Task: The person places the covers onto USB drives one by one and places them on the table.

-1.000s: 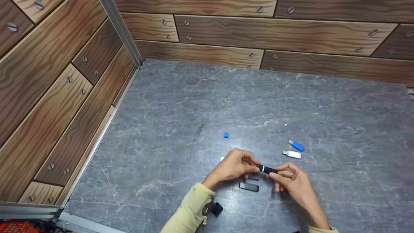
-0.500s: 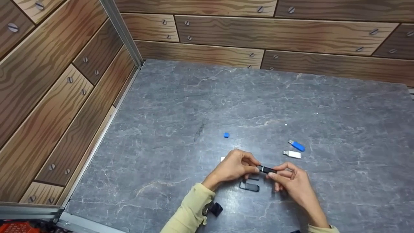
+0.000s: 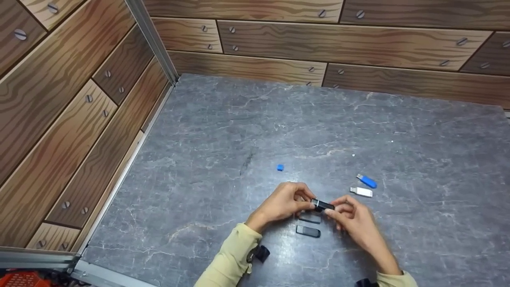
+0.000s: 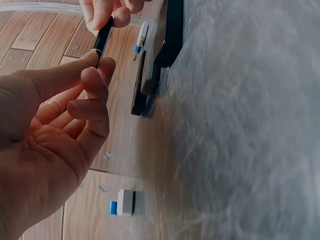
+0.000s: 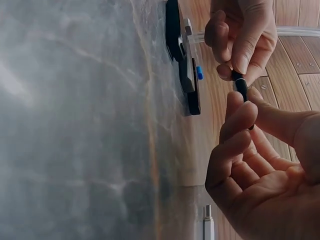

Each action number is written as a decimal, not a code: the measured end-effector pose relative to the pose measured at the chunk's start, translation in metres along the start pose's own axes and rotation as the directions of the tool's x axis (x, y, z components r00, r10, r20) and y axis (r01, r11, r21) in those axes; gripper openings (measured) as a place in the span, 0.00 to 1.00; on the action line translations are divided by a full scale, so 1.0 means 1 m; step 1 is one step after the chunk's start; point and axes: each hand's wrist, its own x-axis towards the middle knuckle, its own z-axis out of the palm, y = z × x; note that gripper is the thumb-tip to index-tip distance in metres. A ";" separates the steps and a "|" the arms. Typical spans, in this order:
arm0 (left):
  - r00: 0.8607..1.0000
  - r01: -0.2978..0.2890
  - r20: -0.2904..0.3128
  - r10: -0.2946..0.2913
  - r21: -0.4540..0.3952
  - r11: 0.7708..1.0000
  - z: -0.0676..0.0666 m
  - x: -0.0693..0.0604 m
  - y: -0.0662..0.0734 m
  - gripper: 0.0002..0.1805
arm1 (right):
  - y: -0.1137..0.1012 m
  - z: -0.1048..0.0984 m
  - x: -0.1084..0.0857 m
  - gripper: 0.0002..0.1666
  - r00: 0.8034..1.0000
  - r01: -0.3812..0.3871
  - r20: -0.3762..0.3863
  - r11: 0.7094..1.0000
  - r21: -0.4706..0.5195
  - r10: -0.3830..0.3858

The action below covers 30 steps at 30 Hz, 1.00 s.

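Between both hands, just above the table, is a black USB stick (image 3: 323, 205) with a thin light band near its left end. The left hand (image 3: 283, 202) pinches that left end between thumb and fingers. At the other end, the right hand (image 3: 357, 219) pinches the stick with thumb and index finger. Both wrist views show the black stick (image 4: 103, 39) (image 5: 241, 86) held from two sides, the other fingers curled loosely. Beneath the hands, two dark flat pieces (image 3: 308, 231) (image 3: 310, 218) lie on the table.
A blue USB stick (image 3: 367, 181) and a white one (image 3: 361, 192) lie beyond the right hand. A small blue cap (image 3: 280, 168) is beyond the left hand; a white cap (image 4: 125, 202) shows in the left wrist view. Wood-patterned walls (image 3: 255, 38) border the grey table (image 3: 207, 159).
Both hands have shifted slightly left with the black stick, still pinching its two ends. More of the upper dark piece beneath them is now visible.
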 end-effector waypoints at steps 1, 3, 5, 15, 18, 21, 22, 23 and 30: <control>1.000 -0.001 -0.005 0.001 0.009 1.000 -0.001 0.000 0.000 0.10 | -0.001 -0.001 0.001 0.19 1.000 0.005 0.006 1.000 -0.018 -0.005; 1.000 -0.002 -0.013 0.003 0.029 1.000 -0.003 0.001 0.001 0.11 | -0.003 -0.002 0.002 0.20 1.000 0.016 0.018 0.999 -0.047 -0.015; 1.000 0.003 -0.017 -0.003 0.042 0.999 -0.004 0.002 0.001 0.11 | -0.005 -0.003 0.004 0.19 0.999 0.039 0.029 0.997 -0.067 -0.037; 0.996 -0.029 -0.079 0.049 0.241 0.970 -0.009 0.009 0.003 0.09 | -0.012 -0.002 0.018 0.16 0.991 0.127 0.007 0.951 -0.282 -0.131; 0.993 -0.024 -0.103 0.062 0.336 0.942 -0.010 0.011 0.002 0.09 | -0.013 -0.001 0.023 0.14 0.988 0.149 0.008 0.925 -0.349 -0.156; 0.992 0.003 -0.116 0.048 0.400 0.916 -0.010 0.012 0.003 0.09 | -0.014 0.001 0.026 0.13 0.983 0.174 0.017 0.894 -0.413 -0.184; 0.992 0.012 -0.118 0.041 0.419 0.908 -0.010 0.012 0.002 0.09 | -0.014 0.001 0.027 0.12 0.982 0.179 0.024 0.885 -0.431 -0.187; 0.992 0.017 -0.119 0.039 0.439 0.898 -0.010 0.013 0.002 0.09 | -0.014 0.002 0.028 0.12 0.982 0.181 0.030 0.877 -0.445 -0.187; 0.989 0.023 -0.134 0.061 0.546 0.837 -0.008 0.015 0.002 0.08 | -0.014 0.005 0.035 0.11 0.980 0.187 0.040 0.851 -0.490 -0.193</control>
